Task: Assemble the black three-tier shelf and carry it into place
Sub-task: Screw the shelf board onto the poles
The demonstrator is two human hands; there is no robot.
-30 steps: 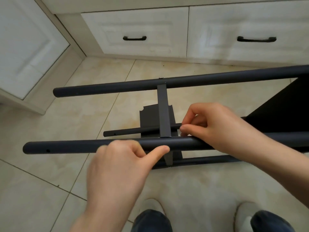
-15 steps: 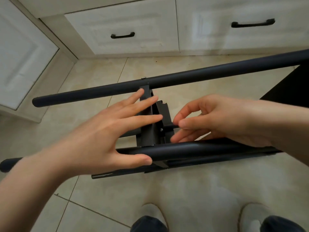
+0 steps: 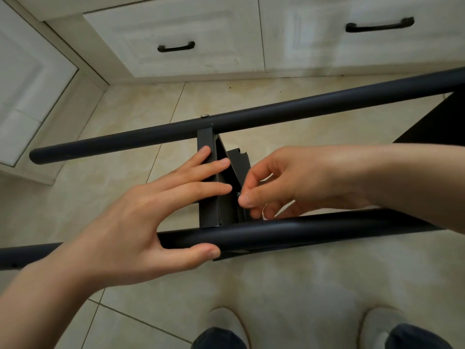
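Right hand (image 3: 297, 182): fingers (image 3: 247, 199) are pinching a small screw (image 3: 237, 194) at the panel's inner side; probably starting it by hand
Left hand (image 3: 141, 222): fingers are lying straight, pressing the black panel (image 3: 208, 212); thumb is bracing the near pole (image 3: 289, 233), likely keeping the holes aligned
Shelf (image 3: 327, 104): lying sideways across mid-frame, only partly built; far pole (image 3: 151, 138) is already carrying a screw
Around: tiled floor (image 3: 302, 285) below; white drawers (image 3: 191, 23) along the top
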